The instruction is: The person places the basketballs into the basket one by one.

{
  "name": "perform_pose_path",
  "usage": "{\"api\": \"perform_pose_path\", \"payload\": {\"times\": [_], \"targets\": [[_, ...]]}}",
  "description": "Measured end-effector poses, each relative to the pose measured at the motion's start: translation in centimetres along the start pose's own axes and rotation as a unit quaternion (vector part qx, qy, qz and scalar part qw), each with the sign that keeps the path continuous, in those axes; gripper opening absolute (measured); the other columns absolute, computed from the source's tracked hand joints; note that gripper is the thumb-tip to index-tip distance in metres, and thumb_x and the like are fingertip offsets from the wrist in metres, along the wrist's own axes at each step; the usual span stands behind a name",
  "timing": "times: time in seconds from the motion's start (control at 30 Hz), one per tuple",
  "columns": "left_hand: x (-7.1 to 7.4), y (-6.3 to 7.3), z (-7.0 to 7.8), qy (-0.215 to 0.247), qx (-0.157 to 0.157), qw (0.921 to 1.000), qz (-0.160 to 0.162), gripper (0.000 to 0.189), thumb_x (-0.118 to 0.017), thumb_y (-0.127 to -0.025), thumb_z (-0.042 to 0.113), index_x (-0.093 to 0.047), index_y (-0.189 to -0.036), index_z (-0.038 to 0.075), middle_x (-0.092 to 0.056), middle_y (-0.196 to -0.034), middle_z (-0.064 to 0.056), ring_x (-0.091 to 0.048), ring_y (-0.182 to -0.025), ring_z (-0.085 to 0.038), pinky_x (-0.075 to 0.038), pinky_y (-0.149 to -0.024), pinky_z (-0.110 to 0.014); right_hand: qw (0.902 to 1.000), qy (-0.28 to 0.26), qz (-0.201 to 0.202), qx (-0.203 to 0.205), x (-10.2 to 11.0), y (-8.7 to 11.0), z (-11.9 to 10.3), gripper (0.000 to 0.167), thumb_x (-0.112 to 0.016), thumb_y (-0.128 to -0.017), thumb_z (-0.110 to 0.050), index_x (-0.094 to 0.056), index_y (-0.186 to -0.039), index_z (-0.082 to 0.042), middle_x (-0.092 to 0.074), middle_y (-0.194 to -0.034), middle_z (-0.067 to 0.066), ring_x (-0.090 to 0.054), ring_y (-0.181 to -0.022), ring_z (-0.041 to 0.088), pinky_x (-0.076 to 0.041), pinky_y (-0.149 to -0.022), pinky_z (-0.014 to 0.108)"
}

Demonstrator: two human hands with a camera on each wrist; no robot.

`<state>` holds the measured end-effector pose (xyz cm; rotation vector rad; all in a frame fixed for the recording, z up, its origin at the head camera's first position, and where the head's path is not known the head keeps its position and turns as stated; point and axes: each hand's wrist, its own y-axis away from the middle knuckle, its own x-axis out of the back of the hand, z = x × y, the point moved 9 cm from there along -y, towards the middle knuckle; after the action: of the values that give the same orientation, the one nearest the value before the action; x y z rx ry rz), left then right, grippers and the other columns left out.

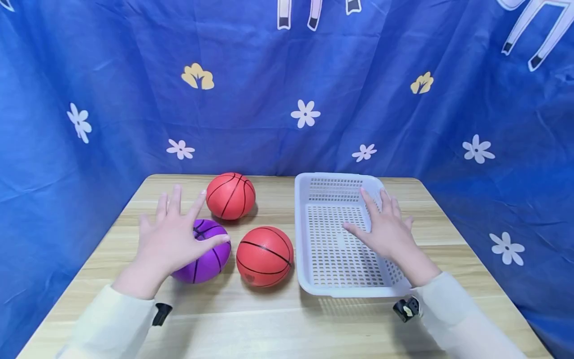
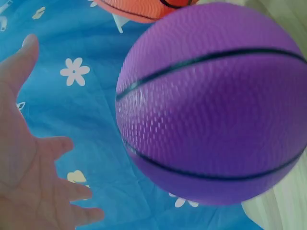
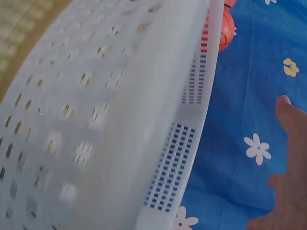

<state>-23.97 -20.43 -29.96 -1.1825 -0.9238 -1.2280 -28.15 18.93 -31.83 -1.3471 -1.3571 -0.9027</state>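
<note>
My left hand (image 1: 172,239) is spread over the purple ball (image 1: 208,259), partly covering it in the head view. The left wrist view shows a gap between the palm and the purple ball (image 2: 211,115), fingers apart. My right hand (image 1: 385,227) hovers over the right side of a white plastic basket (image 1: 301,239), its fingers spread and holding nothing. In the right wrist view the basket wall (image 3: 129,115) fills the left half, with the hand apart from it. Two red balls lie between the hands: a nearer red ball (image 1: 264,257) and a farther red ball (image 1: 230,196).
All of these stand on a light wood table (image 1: 251,329). A blue cloth (image 1: 251,99) with flowers and animal legs printed on it hangs behind the table and along both sides. Small black devices sit at the left wrist (image 1: 161,314) and right wrist (image 1: 406,309).
</note>
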Motion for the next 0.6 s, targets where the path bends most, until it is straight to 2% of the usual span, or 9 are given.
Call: {"api": "perform_pose_path", "payload": {"times": [0.17,0.37,0.6], "targets": [[0.5,0.1,-0.8,-0.006,0.003,1.0000,-0.001,0.111,-0.046,-0.069,0.086,-0.013,-0.154,0.023,0.005,-0.153,-0.030,0.004,-0.136,-0.053,-0.008,-0.088,-0.081,1.0000,-0.005,0.005,-0.005,0.6,0.0,1.0,0.098,-0.043,-0.079,-0.079,-0.007,-0.154,-0.028,-0.001,-0.155,0.025,-0.003,-0.138,0.050,-0.008,-0.088,0.083],[0.8,0.2,-1.9,-0.001,0.000,1.0000,0.003,0.110,-0.049,-0.071,0.084,-0.015,-0.154,0.020,0.004,-0.152,-0.030,0.004,-0.136,-0.053,-0.007,-0.089,-0.081,0.9997,-0.014,0.007,-0.019,0.9,0.0,2.7,0.098,-0.046,-0.081,-0.076,-0.003,-0.154,-0.027,0.000,-0.154,0.027,-0.004,-0.137,0.051,-0.007,-0.088,0.083],[0.7,0.3,-3.4,0.006,-0.006,0.9999,0.011,0.108,-0.054,-0.073,0.078,-0.014,-0.154,0.019,0.002,-0.151,-0.033,-0.001,-0.134,-0.055,-0.007,-0.090,-0.080,0.9987,-0.034,0.022,-0.032,1.1,0.0,4.6,0.102,-0.047,-0.079,-0.078,-0.003,-0.154,-0.025,-0.005,-0.153,0.029,-0.011,-0.135,0.053,-0.011,-0.089,0.082]]}}
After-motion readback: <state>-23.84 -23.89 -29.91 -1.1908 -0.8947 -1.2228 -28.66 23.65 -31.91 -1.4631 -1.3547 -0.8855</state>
